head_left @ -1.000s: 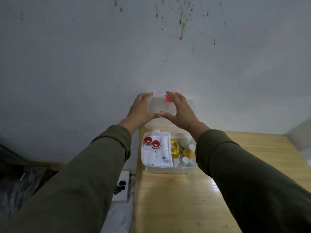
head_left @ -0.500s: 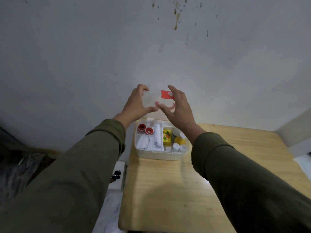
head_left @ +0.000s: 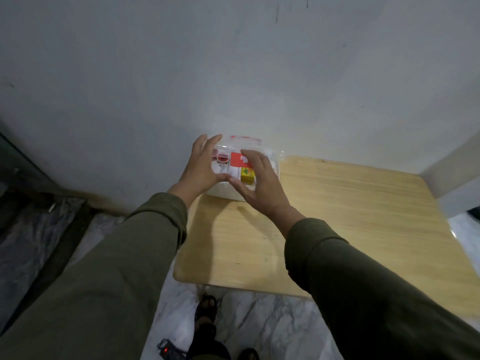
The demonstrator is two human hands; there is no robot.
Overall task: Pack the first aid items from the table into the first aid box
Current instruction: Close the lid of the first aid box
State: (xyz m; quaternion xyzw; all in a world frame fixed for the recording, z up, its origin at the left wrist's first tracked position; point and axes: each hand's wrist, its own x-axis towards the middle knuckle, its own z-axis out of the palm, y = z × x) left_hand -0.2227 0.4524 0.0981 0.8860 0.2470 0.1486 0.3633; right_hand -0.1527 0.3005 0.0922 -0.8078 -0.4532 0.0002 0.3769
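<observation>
The white first aid box [head_left: 220, 192] stands at the far left corner of the wooden table [head_left: 350, 216], against the wall. Its clear lid [head_left: 249, 144], with a red cross label [head_left: 237, 160], lies down over the box. Through the lid I see red-capped items [head_left: 222, 157], white packets and a yellow carton [head_left: 246, 174]. My left hand [head_left: 201, 165] grips the lid's left side, thumb at the front edge. My right hand [head_left: 259, 183] lies spread over the lid's front right part, thumb tip meeting the left thumb.
A grey wall rises right behind the box. The table's left and near edges drop to a marble floor, where my sandalled foot [head_left: 207, 307] and a small black device [head_left: 170, 353] with a red light lie. A dark covered surface sits at far left.
The lid, held upright above the open box before, has swung down onto the box with both hands on it. My head has tipped downward, so the floor now shows.
</observation>
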